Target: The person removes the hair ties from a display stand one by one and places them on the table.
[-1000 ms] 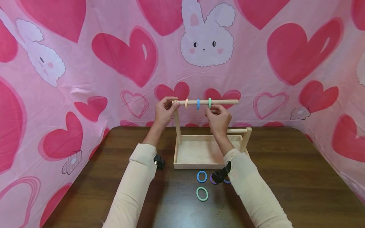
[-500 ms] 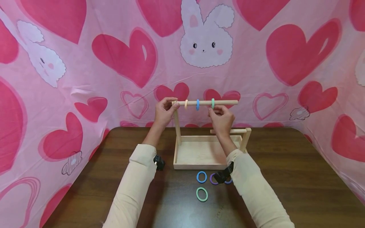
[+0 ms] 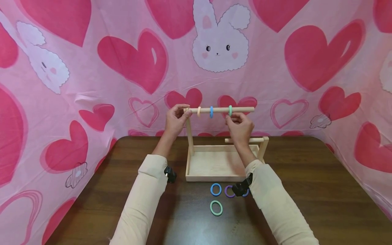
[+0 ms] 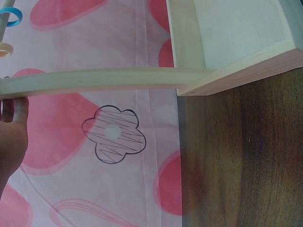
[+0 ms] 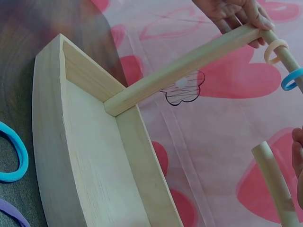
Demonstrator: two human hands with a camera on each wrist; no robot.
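A wooden stand has a tall post point(image 3: 190, 136) with a long horizontal rod point(image 3: 243, 109) at its top. My left hand point(image 3: 175, 120) grips the corner where they meet, fingers behind and thumb in front. Three hair ties hang on the rod: a peach hair tie point(image 3: 199, 112) nearest that hand, a blue hair tie point(image 3: 211, 112), then a green hair tie point(image 3: 230, 110). My right hand point(image 3: 241, 128) pinches the lower edge of the green one between thumb and fingertips. In the right wrist view, the left hand point(image 5: 236, 14) holds the post's top; the green hair tie is out of frame.
The stand's tray point(image 3: 211, 178) sits on the brown table point(image 3: 147, 200). A shorter rod point(image 3: 256, 140) stands at its right on a low post point(image 3: 263, 148). In front lie a blue hair tie point(image 3: 215, 189), a purple one point(image 3: 229, 191), a green one point(image 3: 216, 208), and another partly hidden by the right wrist camera.
My right hand has slid the green hair tie rightward along the rod, away from the blue one. The left hand keeps its grip at the corner.
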